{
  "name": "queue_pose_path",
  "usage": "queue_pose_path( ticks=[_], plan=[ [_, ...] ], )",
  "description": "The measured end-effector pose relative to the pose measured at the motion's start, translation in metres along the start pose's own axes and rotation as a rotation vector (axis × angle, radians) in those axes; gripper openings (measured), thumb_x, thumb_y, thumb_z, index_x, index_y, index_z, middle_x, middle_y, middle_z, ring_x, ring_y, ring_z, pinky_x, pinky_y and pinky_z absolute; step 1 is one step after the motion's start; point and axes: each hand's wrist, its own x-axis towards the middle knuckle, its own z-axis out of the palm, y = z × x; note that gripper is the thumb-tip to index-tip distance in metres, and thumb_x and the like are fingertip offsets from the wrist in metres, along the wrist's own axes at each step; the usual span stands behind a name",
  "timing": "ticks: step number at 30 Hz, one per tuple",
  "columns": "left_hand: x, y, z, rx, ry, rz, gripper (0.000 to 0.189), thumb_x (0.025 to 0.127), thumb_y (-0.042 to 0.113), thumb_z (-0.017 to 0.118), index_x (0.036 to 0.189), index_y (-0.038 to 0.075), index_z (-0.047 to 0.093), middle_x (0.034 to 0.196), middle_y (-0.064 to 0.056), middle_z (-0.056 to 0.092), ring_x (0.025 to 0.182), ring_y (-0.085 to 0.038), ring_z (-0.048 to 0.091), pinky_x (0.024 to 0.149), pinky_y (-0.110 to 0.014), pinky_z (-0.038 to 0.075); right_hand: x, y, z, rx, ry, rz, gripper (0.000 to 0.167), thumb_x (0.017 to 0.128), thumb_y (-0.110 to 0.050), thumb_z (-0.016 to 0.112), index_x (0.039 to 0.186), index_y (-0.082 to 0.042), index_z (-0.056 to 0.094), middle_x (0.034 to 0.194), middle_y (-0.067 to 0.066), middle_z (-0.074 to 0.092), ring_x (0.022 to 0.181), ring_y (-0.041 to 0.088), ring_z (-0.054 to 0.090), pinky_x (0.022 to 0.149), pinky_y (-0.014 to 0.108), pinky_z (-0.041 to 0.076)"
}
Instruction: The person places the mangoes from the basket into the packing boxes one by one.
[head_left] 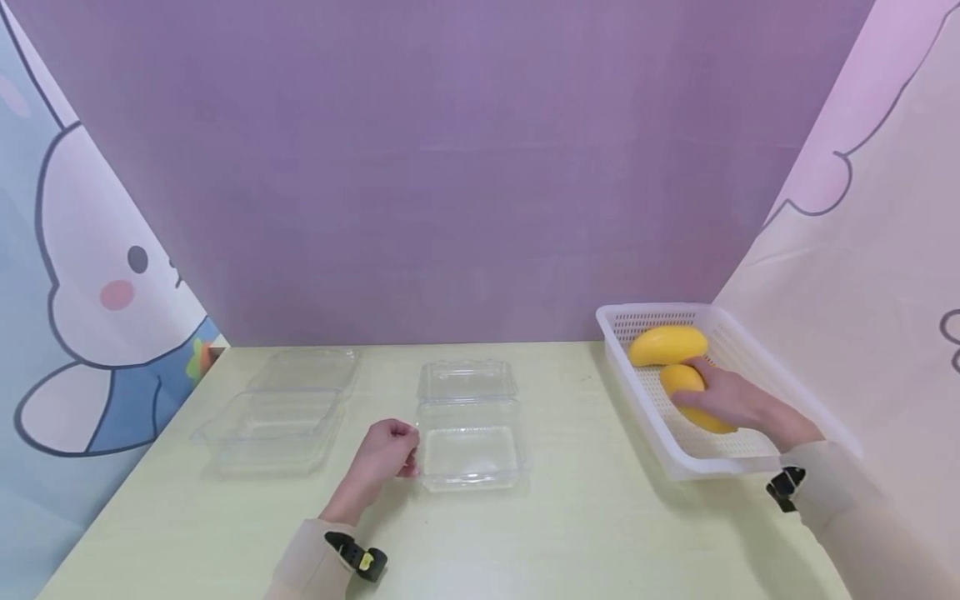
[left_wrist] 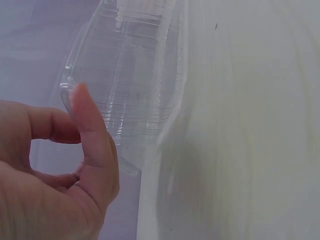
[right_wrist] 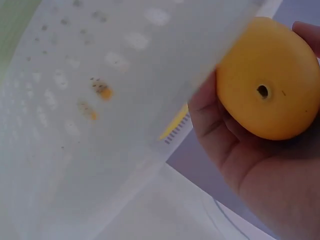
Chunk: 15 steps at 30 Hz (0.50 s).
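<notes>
A smooth yellow oblong fruit (head_left: 680,381) sits in the curled grip of the right hand (head_left: 727,398), inside a white perforated plastic basket (head_left: 720,468) beside another yellow fruit (head_left: 667,345); the left hand (head_left: 382,454) pinches the edge of an opened clear plastic clamshell box (head_left: 472,447) on the pale worktop (head_left: 585,533)
</notes>
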Motion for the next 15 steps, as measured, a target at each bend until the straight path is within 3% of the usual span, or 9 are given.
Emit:
queue_pose_path(
  ticks=[8, 15],
  plan=[
    [-0.002, -0.001, 0.002, -0.014, 0.002, 0.003, 0.016, 0.097, 0.003, 0.054, 0.108, -0.009, 0.056, 0.082, -0.016, 0.059, 0.061, -0.018, 0.059, 0.059, -0.031, 0.057, -0.004, -0.016, -0.001, 0.035, 0.036, -0.016, 0.067, 0.099, -0.040, 0.058, 0.146, 0.001, 0.033, 0.097, 0.011, 0.058, 0.080, 0.024, 0.055, 0.066, 0.035, 0.044],
    [-0.002, 0.000, 0.003, -0.030, 0.001, 0.007, 0.017, 0.096, 0.002, 0.054, 0.108, -0.010, 0.056, 0.083, -0.017, 0.059, 0.062, -0.018, 0.059, 0.059, -0.032, 0.057, -0.004, -0.028, -0.002, 0.028, 0.097, -0.037, 0.066, 0.099, -0.040, 0.058, 0.145, 0.002, 0.036, 0.097, 0.010, 0.058, 0.080, 0.023, 0.055, 0.068, 0.035, 0.043]
  ],
)
